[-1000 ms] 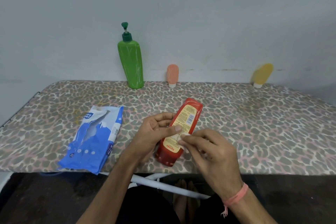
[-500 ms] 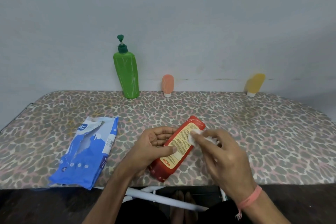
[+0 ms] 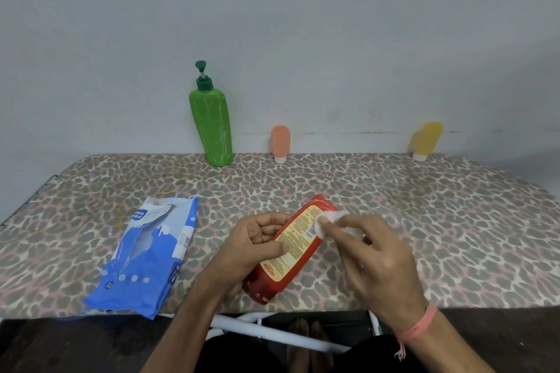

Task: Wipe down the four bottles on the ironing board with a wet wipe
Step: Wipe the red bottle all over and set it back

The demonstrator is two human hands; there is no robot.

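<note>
My left hand (image 3: 253, 247) grips a red bottle (image 3: 292, 251) with a yellow label, held tilted just above the ironing board (image 3: 439, 221), its cap end toward me. My right hand (image 3: 372, 260) pinches a small white wet wipe (image 3: 325, 221) and presses it on the label near the bottle's far end. Along the back edge by the wall stand a tall green pump bottle (image 3: 212, 127), a small orange tube (image 3: 280, 142) on its white cap, and a yellow tube (image 3: 425, 139) leaning on its cap.
A blue wet-wipe pack (image 3: 148, 254), torn open, lies on the board's left front. The board has a leopard-print cover and a grey wall behind. Below its near edge show a white frame bar (image 3: 272, 333) and dark floor.
My right hand has slid the wipe up the label from the bottle's near end toward its far end. The left hand keeps its hold; the view has tilted downward.
</note>
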